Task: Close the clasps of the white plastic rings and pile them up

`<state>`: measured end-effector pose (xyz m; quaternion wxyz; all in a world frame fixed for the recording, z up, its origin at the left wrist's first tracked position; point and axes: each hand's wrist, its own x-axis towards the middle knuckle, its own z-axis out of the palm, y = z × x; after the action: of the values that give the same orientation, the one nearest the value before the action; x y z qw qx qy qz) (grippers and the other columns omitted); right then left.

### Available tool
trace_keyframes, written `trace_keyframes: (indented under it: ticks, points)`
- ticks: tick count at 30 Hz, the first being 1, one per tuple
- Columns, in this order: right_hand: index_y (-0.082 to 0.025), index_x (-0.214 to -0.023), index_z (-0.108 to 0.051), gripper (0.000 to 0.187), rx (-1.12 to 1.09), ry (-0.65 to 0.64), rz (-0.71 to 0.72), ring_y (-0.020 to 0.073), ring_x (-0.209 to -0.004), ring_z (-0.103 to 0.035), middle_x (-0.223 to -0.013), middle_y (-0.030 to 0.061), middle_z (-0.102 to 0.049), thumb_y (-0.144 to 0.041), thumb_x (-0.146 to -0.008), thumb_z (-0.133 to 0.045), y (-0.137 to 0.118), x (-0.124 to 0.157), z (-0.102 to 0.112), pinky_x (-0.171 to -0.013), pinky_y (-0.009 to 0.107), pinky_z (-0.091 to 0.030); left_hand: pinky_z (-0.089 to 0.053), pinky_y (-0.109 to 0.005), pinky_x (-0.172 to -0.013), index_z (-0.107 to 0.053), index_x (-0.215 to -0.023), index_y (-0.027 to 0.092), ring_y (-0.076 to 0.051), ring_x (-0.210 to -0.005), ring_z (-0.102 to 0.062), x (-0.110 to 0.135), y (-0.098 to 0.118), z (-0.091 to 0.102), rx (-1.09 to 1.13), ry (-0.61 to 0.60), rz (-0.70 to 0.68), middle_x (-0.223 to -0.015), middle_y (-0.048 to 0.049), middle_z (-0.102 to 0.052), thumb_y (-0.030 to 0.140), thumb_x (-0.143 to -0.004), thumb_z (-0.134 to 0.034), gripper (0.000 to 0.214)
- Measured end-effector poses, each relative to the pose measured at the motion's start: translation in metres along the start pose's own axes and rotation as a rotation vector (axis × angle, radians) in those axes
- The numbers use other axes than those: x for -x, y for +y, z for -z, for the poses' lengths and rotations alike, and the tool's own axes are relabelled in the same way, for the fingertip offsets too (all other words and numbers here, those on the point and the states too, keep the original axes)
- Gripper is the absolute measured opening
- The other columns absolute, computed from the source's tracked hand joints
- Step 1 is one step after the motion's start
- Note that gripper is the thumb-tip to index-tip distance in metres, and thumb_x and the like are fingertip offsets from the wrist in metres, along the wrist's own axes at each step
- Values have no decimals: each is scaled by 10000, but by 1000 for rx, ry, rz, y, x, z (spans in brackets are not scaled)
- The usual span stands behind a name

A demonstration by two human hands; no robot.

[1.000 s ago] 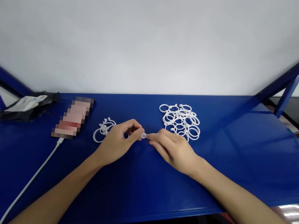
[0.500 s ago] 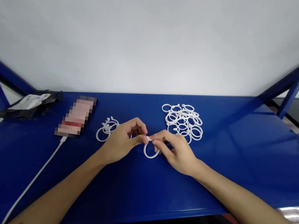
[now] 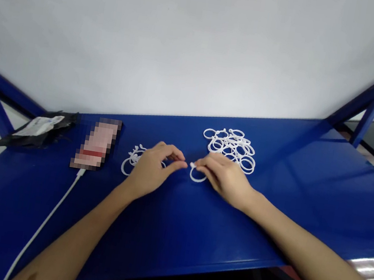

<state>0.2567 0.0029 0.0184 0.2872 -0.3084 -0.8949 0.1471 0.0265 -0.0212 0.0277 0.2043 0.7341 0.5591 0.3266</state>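
Observation:
My right hand pinches a white plastic ring with a small knob at its top, between thumb and fingertips. Just left of that ring is my left hand, its thumb and index finger slightly apart, with nothing visible between them. Partly hidden behind my left hand lies a small group of white rings, and a bit of white ring shows past its palm. Beyond my right hand is a larger heap of similar rings, overlapping on the blue table.
On the left lies a blurred-out phone-like object with a white cable running to the front edge. A black plastic package with a white label lies beyond it. Blue frame bars rise at the sides, before a pale wall.
My left fingers have come off the ring they were pinching together with my right hand. The ring has moved slightly right and away from me in my right hand.

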Motion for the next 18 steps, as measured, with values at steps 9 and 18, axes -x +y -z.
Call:
trace_keyframes:
  ticks: [9,18]
  points:
    - [-159,-1048,-735,298,549,235,-269,266,-857,-538,-925,138,-655,-266,-993,-462,61,-2,29,-719,417,-491,-404,-475,-957,-692,-1015,277,-298,-1070,-530,-9,-46,49,-436,-95,42,-1142,-42,-672,220,-802,-580,247]
    - [-173,-1186,-671,289,446,243,-84,280,-958,-523,-1030,138,-641,-306,-995,-499,25,-5,17,-847,466,-504,-343,-483,-984,-674,-894,266,-295,-1125,-495,-6,-28,32,-361,-131,-30,-1098,-32,-681,361,-867,-615,114]
